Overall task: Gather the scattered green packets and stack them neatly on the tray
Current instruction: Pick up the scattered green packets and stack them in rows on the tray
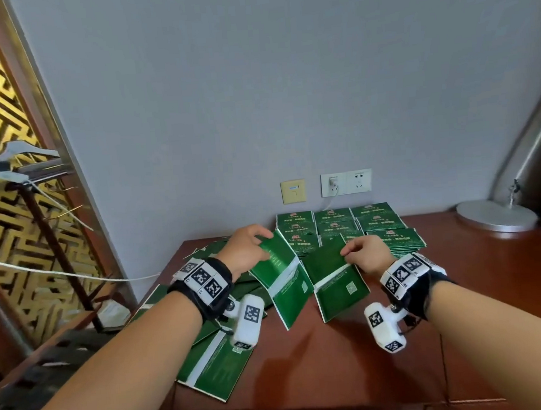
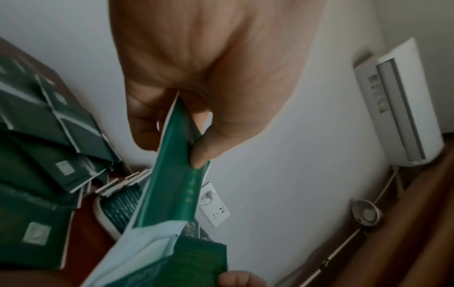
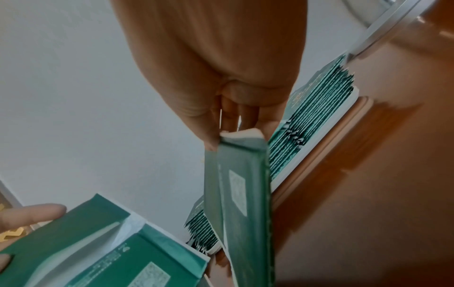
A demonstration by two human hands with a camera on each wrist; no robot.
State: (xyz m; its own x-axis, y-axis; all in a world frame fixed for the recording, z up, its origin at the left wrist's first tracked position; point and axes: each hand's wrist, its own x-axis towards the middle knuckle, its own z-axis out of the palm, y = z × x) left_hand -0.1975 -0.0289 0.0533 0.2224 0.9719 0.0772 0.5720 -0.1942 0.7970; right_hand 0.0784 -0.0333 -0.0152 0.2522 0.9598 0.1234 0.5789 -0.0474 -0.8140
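Note:
My left hand [image 1: 250, 248] pinches the top edge of a green packet [image 1: 281, 275], held tilted above the table; the left wrist view shows thumb and fingers [image 2: 203, 155] clamped on that packet [image 2: 172, 190]. My right hand [image 1: 362, 251] pinches a second green packet [image 1: 334, 277] by its upper corner, beside the first; it hangs edge-on as packet [image 3: 243, 194] in the right wrist view. Behind both, neat rows of green packets [image 1: 361, 226] fill a white tray [image 3: 319, 151]. Loose green packets [image 1: 216, 358] lie scattered at the table's left under my left wrist.
The brown wooden table [image 1: 370, 342] stands against a grey wall with sockets [image 1: 346, 182]. A round metal lamp base [image 1: 496, 217] sits at the back right. A dark stand [image 1: 47, 222] with cords is left of the table.

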